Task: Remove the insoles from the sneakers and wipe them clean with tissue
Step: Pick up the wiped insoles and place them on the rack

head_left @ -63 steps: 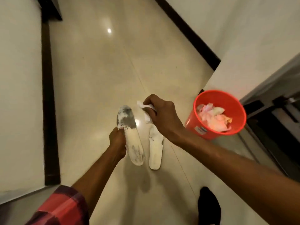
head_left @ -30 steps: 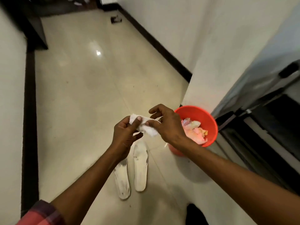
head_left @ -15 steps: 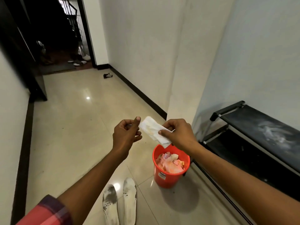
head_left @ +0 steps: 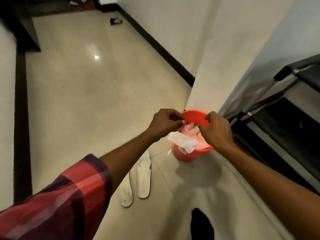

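Along the left wall, dark skirting [head_left: 21, 118] borders glossy cream floor tiles [head_left: 83, 101]. Two soiled insoles [head_left: 143, 179] lie side by side on the tiles. Left hand [head_left: 164, 124] curled, contents indiscernible. Tissue [head_left: 181, 141] drapes the orange bucket [head_left: 187, 155] rim. Right hand [head_left: 216, 130] loosely curled, empty. Black rack [head_left: 285, 129] stands rightmost.

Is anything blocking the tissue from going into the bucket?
Nothing visible blocks it. The tissue is at the near rim of the open bucket, over the wads already piled inside. The left hand and right hand hover above the bucket.
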A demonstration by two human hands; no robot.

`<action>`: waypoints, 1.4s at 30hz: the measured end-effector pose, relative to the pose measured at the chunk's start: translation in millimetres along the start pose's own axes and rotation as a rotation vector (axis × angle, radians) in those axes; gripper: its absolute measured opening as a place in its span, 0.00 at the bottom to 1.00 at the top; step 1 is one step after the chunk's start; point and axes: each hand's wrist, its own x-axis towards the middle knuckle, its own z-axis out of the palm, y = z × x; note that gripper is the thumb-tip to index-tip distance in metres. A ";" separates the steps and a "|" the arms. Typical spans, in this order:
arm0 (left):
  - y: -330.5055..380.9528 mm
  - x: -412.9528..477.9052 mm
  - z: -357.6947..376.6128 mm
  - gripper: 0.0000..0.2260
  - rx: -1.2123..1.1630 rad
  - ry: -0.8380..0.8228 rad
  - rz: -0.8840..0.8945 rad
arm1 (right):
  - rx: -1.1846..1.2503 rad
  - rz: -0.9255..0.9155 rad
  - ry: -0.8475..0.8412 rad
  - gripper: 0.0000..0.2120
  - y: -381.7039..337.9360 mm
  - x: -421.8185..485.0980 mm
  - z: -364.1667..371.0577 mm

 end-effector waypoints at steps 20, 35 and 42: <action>-225.3 -68.2 -131.7 0.03 0.208 0.358 -0.417 | 0.116 -0.186 -0.355 0.04 -44.9 -54.2 199.0; -396.8 -139.5 -72.6 0.17 0.346 0.473 -0.850 | 0.138 0.424 -0.628 0.20 -19.0 -162.7 366.1; -386.8 -138.1 -77.0 0.15 0.041 0.614 -0.899 | 0.269 0.564 -0.551 0.16 -26.4 -165.4 366.8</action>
